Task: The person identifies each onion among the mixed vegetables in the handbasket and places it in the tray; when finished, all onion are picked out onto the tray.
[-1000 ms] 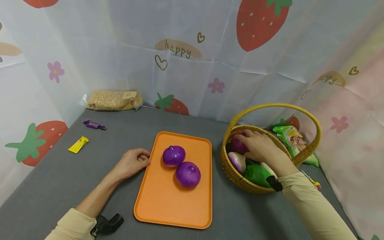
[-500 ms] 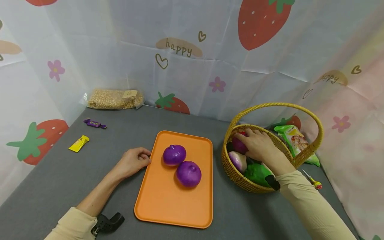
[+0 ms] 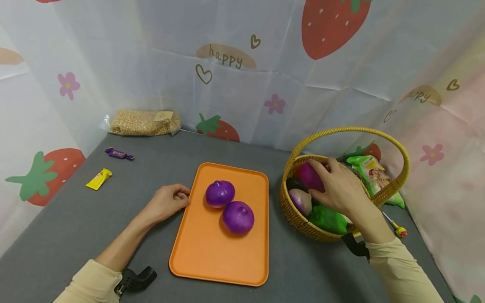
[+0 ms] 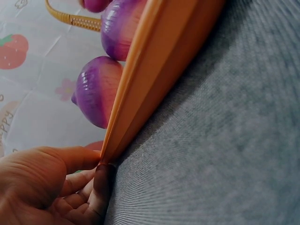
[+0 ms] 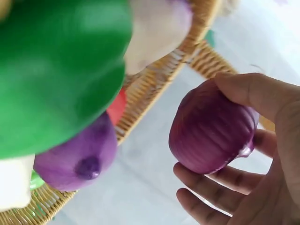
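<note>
My left hand [image 3: 169, 203] pinches the left rim of the orange tray [image 3: 217, 261], thumb above and fingers below in the left wrist view. Two purple onions [image 3: 220, 194] lie side by side on that tray. At the right, my right hand [image 3: 339, 189] is over the yellow wicker basket [image 3: 299, 225]. It holds a dark purple onion [image 5: 211, 126] between thumb and fingers, raised above the other vegetables. Below it in the basket are a white-and-purple turnip [image 3: 300, 201], a green pepper [image 3: 327, 219] and a dark rounded thing [image 3: 295, 184].
The basket's tall handle [image 3: 348, 128] arches behind my right hand. A green snack packet [image 3: 373, 179] and a lollipop [image 3: 398, 229] lie right of the basket. A bag of pale kernels [image 3: 142, 123], a purple candy [image 3: 119, 154] and a yellow candy [image 3: 99, 179] are at the left.
My right hand has risen from deeper in the basket and shifted slightly right, bringing the dark purple onion up with it. The left hand stays on the tray's rim.
</note>
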